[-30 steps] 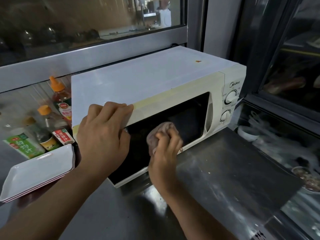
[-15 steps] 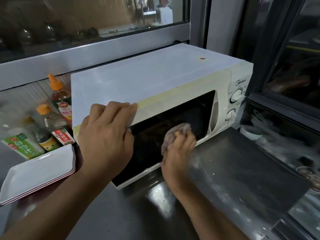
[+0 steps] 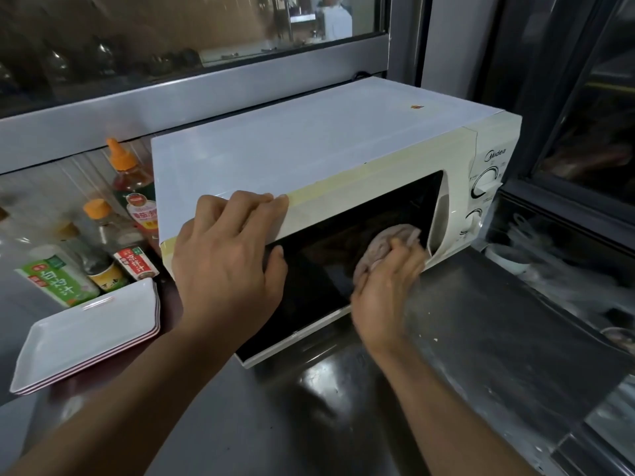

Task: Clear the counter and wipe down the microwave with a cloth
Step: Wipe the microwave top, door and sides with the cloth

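Observation:
A white microwave [image 3: 309, 146] with a dark glass door stands on the steel counter [image 3: 481, 338]. My left hand [image 3: 226, 262] lies spread over the front top-left corner of the microwave, fingers on the top edge and thumb on the door. My right hand [image 3: 385, 290] presses a bunched pinkish cloth [image 3: 388, 243] against the right end of the door glass, next to the door handle. Two control dials sit on the panel at the right.
Sauce bottles [image 3: 132, 187] with orange caps and a green carton [image 3: 58, 283] stand to the left of the microwave. A stack of white rectangular plates [image 3: 86, 334] lies in front of them. A window runs behind; a dark glass case flanks the right.
My right hand has slid the cloth rightward across the door glass, from the middle to the handle end. My left hand has stayed on the corner.

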`<state>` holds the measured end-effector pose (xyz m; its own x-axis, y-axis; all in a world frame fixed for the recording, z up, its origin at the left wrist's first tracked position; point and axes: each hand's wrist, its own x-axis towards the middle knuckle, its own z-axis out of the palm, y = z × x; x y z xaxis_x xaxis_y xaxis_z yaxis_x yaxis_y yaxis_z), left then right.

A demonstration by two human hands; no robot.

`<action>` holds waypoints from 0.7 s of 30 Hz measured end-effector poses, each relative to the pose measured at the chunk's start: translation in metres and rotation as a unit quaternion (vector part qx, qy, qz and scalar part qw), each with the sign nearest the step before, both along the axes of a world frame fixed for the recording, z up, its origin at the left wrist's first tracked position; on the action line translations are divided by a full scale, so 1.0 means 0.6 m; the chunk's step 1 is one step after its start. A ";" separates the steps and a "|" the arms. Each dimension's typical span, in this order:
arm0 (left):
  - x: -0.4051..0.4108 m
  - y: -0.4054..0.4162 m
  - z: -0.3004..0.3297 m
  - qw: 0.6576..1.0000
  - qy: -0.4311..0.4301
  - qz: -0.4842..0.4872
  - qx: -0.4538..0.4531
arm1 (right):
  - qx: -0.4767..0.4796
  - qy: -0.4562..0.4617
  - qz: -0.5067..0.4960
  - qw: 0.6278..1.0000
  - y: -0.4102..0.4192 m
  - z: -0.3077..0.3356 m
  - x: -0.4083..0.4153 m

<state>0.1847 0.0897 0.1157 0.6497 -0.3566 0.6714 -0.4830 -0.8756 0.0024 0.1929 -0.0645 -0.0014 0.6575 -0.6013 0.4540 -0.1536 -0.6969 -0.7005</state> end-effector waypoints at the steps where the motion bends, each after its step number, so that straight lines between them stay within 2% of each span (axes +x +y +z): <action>1: 0.000 -0.001 0.000 1.000 0.001 0.000 0.000 | -0.016 -0.011 0.007 1.000 0.023 -0.002 -0.007; 3: 0.000 -0.002 0.001 1.000 0.001 0.000 0.002 | -0.058 -0.035 0.029 0.997 0.048 -0.005 -0.020; 6: 0.000 -0.002 0.000 1.000 -0.009 0.002 0.003 | -0.061 -0.028 0.115 0.991 0.020 -0.009 -0.019; 12: 0.007 0.000 -0.006 1.000 -0.029 -0.006 0.005 | -0.030 0.005 0.007 1.000 -0.093 -0.013 0.021; 17: 0.008 0.001 -0.008 1.000 -0.031 -0.005 0.001 | -0.012 -0.001 -0.002 1.000 0.013 -0.029 -0.005; 21: 0.007 -0.001 -0.008 1.000 -0.023 -0.002 -0.003 | -0.015 -0.063 0.094 0.993 0.086 -0.054 -0.036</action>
